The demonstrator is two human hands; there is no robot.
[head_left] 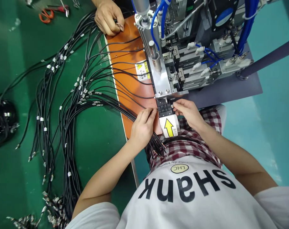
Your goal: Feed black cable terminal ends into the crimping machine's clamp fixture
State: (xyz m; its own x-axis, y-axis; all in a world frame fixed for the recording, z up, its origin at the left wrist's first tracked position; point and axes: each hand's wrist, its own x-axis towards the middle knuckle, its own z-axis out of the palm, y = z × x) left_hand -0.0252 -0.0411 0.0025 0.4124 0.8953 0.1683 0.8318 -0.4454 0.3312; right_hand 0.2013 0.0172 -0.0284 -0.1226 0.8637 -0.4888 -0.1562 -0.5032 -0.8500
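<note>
This looks like a factory workshop. Beyond the right hand (186,111) stands a metal machine (191,58) fed by blue hoses (249,25); a yellow-and-white warning label (143,70) sits beyond the left hand (142,127). Left of that hand, many black cables (69,156) lie bundled over a green surface (10,73), with hand tools (46,16) farther off, near another person's hand (109,17).

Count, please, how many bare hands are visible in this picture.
3: the person's left hand and right hand, on either side of the small black grooved block; and a co-worker's hand, at the far left corner of the flat orange board. Others may be hidden.
</note>
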